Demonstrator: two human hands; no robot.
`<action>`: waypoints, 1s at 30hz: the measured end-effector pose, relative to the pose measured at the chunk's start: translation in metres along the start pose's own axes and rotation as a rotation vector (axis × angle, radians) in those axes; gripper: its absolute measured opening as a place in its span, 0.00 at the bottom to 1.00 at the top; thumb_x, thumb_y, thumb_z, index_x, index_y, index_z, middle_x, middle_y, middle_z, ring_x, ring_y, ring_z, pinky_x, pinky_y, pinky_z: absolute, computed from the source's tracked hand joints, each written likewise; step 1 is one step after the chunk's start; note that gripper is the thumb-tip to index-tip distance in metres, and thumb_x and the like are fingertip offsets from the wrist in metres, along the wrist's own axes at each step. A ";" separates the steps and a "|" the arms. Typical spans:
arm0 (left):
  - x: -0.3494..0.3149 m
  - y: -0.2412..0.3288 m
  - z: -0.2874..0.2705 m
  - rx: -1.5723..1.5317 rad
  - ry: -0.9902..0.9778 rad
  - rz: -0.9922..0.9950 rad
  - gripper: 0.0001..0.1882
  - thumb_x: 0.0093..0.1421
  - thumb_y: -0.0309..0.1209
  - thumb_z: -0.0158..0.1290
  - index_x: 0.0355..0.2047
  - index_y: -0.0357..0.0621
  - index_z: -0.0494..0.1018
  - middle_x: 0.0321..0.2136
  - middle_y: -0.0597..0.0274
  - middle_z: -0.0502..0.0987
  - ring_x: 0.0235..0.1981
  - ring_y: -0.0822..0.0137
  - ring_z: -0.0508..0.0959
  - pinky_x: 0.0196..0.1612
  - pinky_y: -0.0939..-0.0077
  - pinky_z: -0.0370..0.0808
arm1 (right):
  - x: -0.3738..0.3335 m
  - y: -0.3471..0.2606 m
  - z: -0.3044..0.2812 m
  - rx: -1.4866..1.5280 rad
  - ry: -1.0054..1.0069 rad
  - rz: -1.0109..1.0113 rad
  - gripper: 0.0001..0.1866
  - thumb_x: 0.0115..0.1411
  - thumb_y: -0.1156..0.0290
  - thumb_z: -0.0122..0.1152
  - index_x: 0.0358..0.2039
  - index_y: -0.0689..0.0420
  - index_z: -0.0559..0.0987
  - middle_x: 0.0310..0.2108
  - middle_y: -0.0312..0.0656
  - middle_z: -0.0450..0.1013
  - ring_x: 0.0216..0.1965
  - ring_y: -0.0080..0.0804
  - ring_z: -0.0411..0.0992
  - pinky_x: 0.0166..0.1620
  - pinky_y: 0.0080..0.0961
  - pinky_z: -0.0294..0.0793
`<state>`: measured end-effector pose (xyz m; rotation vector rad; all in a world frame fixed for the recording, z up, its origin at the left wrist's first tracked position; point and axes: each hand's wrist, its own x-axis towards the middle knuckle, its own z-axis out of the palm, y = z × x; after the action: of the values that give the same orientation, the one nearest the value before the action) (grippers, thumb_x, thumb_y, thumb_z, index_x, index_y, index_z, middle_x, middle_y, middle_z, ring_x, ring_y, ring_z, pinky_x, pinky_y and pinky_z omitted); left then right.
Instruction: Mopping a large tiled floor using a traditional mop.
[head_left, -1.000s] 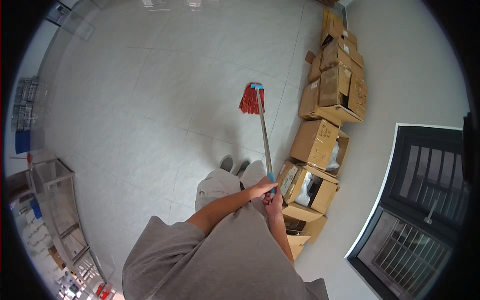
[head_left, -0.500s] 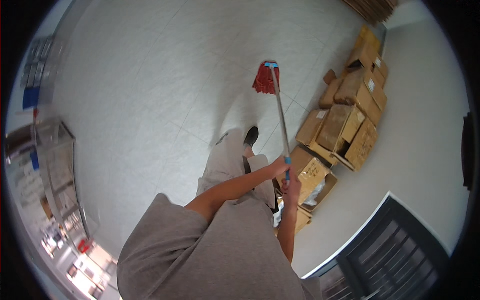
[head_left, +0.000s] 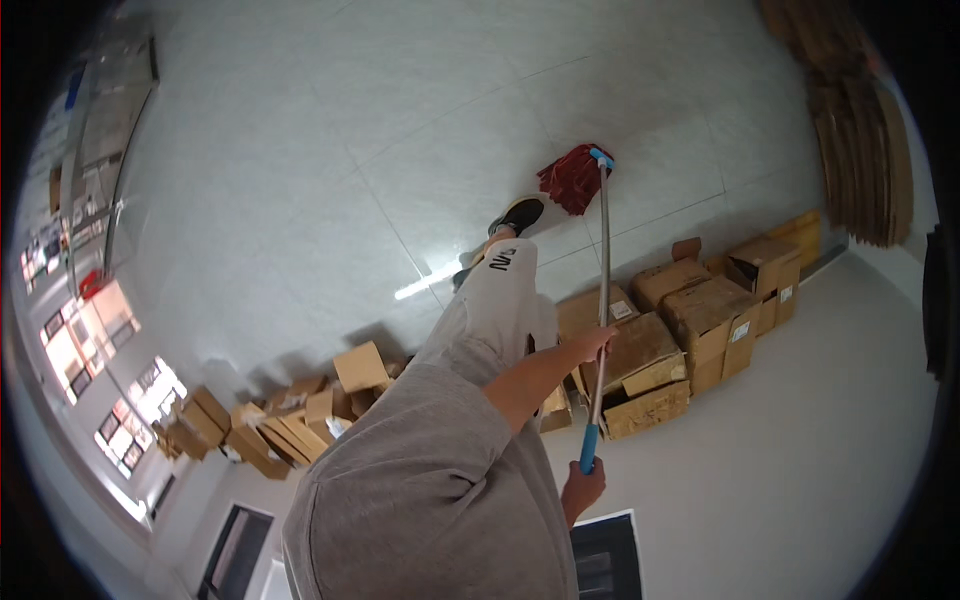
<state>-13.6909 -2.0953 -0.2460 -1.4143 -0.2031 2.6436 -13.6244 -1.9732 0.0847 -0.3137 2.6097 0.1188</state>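
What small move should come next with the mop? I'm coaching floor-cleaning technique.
Probably draw the red mop head back across the floor tiles toward the shoe. The pole is stretched out ahead, gripped mid-shaft by the left hand and at the blue end by the right hand, leaving little reach for pushing further.

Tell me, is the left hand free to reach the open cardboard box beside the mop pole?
Probably not as things stand: the left hand grips the mop pole, as does the right hand. The open cardboard box lies down on the floor, beyond it.
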 end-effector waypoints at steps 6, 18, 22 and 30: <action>-0.005 -0.002 0.108 -0.509 -0.153 -0.159 0.17 0.63 0.36 0.49 0.20 0.50 0.58 0.12 0.68 0.56 0.13 0.67 0.58 0.21 0.67 0.63 | 0.093 0.068 -0.108 -0.228 0.097 -0.254 0.21 0.45 0.71 0.65 0.43 0.49 0.79 0.25 0.44 0.77 0.26 0.44 0.76 0.32 0.42 0.73; 0.008 0.079 0.196 -1.092 -0.370 0.307 0.16 0.62 0.32 0.49 0.19 0.51 0.58 0.11 0.70 0.58 0.14 0.70 0.62 0.29 0.64 0.73 | 0.350 -0.042 -0.277 -0.784 0.126 -1.192 0.22 0.39 0.75 0.69 0.39 0.53 0.78 0.29 0.40 0.75 0.27 0.40 0.73 0.32 0.38 0.71; -0.012 0.117 0.191 -1.295 -0.486 0.500 0.17 0.61 0.30 0.49 0.17 0.50 0.57 0.11 0.72 0.57 0.15 0.72 0.61 0.33 0.70 0.71 | 0.354 -0.144 -0.297 -0.848 0.170 -1.595 0.20 0.41 0.75 0.69 0.39 0.53 0.77 0.22 0.40 0.69 0.25 0.40 0.71 0.30 0.34 0.69; -0.072 0.111 0.158 -1.526 -0.931 0.841 0.17 0.62 0.30 0.45 0.16 0.51 0.55 0.12 0.71 0.56 0.17 0.72 0.61 0.34 0.72 0.70 | 0.280 -0.236 -0.302 -1.036 0.249 -2.112 0.13 0.43 0.75 0.66 0.32 0.55 0.76 0.22 0.40 0.69 0.24 0.39 0.70 0.29 0.33 0.69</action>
<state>-13.7896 -2.2257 -0.1203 0.1049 -2.5782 3.6110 -13.9470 -2.3011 0.2021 -2.9799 0.8684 0.5863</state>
